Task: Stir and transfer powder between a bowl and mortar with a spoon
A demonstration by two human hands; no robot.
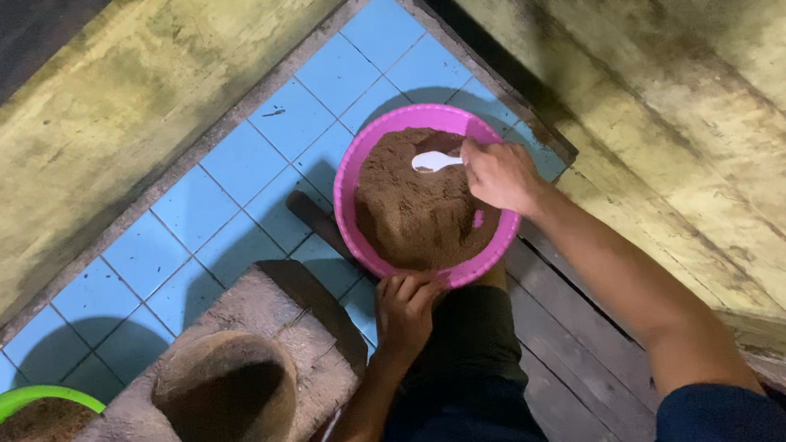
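The right hand (501,174) is closed around the handle of a small white spoon (436,160), whose bowl lies on top of the heaped brown powder (416,214), just left of the knuckles. That powder fills a round pink plastic basin (348,182), which sits on the pale blue tiled floor (216,180), directly under the right hand and just beyond the left one. The left hand (405,308) grips the basin's near rim, fingers curled over the edge and clamped on it, steadying the basin against the person's knee in dark trousers. To the left of the left hand and a little nearer the body lies a rough wooden mortar block (317,329) with a round hollow (226,400) carved in it, dark inside and dusted with the same brown powder. Farther left of that, at the picture's lower corner, a green basin (7,404) holds more brown powder. Worn yellowish plank walls close in beyond both hands.
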